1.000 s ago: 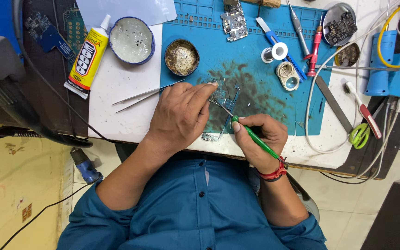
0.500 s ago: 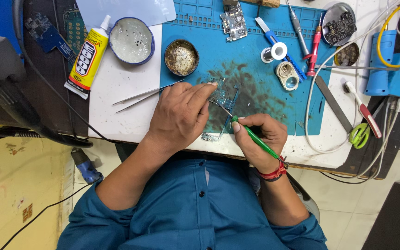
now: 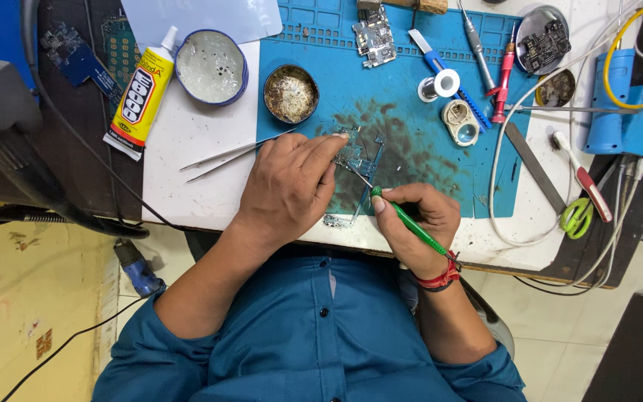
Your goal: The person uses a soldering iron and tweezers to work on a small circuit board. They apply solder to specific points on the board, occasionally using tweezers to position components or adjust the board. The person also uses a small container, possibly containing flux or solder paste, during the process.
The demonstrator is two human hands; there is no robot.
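Note:
My left hand (image 3: 288, 186) lies flat over a small phone frame (image 3: 359, 160) on the blue work mat (image 3: 403, 134), fingers pressing it down. My right hand (image 3: 418, 216) grips a green-handled screwdriver (image 3: 411, 223) like a pen, its thin metal tip pointing up-left onto the frame beside my left fingertips. Much of the frame is hidden under my left hand. A pair of metal tweezers (image 3: 221, 156) lies on the white table just left of my left hand.
A yellow glue tube (image 3: 141, 93), a round blue-rimmed tin (image 3: 211, 67) and a small brass-wool dish (image 3: 290, 93) sit at the back left. Circuit boards (image 3: 373, 33), a solder spool (image 3: 440, 83), screwdrivers, a white cable (image 3: 496, 164), green scissors (image 3: 576, 216) and a blue holder (image 3: 626, 112) crowd the right.

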